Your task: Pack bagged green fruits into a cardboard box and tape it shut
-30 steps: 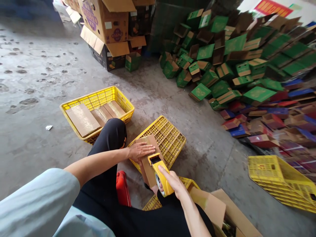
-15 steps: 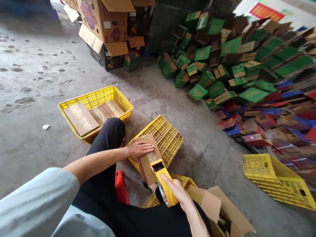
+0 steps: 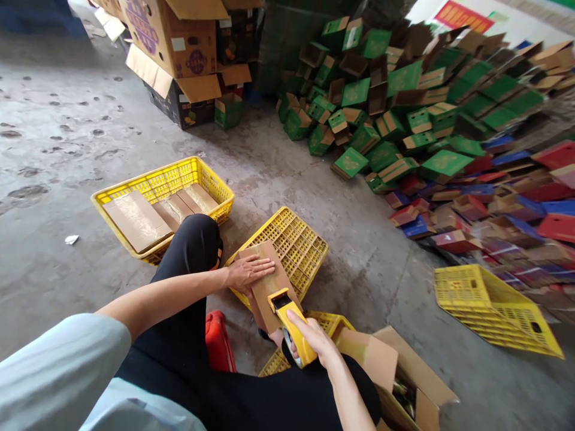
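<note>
My left hand (image 3: 251, 272) lies flat on top of a brown cardboard box (image 3: 268, 320), its fingers stretched across a strip of clear tape. In my right hand (image 3: 312, 336) is a yellow tape dispenser (image 3: 294, 329), its head resting on the box's top face near the closer end. The box sits on an upturned yellow plastic crate (image 3: 308, 245). To the left, another yellow crate (image 3: 164, 173) holds several taped brown boxes (image 3: 137, 220). An open cardboard carton (image 3: 415, 371) with something dark inside stands beside my right knee.
A red object (image 3: 218, 342) rests on the floor between my legs. One more yellow crate (image 3: 494, 311) lies at the right. Heaps of green boxes (image 3: 357, 93) and red and blue boxes (image 3: 471, 206) spread behind. Large cartons (image 3: 179, 48) are stacked at the back left.
The view has shifted slightly, so the scene sits a little further left. My left hand stays flat on the box, and the dispenser stays at nearly the same place on it.
</note>
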Demonstrator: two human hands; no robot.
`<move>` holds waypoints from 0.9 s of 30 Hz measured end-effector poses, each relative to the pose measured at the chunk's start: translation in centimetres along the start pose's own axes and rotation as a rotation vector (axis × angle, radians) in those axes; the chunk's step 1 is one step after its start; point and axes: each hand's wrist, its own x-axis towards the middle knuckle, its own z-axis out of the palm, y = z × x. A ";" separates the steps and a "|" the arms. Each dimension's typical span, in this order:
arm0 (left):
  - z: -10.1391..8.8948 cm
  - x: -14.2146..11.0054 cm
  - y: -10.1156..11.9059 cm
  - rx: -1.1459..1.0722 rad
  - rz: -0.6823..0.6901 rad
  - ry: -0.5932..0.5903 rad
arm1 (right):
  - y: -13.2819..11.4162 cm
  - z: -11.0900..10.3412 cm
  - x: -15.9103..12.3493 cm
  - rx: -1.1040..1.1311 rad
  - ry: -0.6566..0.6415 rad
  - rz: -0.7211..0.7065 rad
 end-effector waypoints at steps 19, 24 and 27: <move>-1.2 1.8 -1.6 0.137 0.157 -0.042 | -3.4 1.5 3.1 0.108 0.021 -0.085; -1.9 1.7 -2.4 0.085 0.150 -0.042 | -4.2 1.3 3.9 0.137 0.008 -0.099; -1.5 1.8 -2.3 0.076 0.129 -0.022 | -3.8 1.3 3.6 0.148 -0.001 -0.115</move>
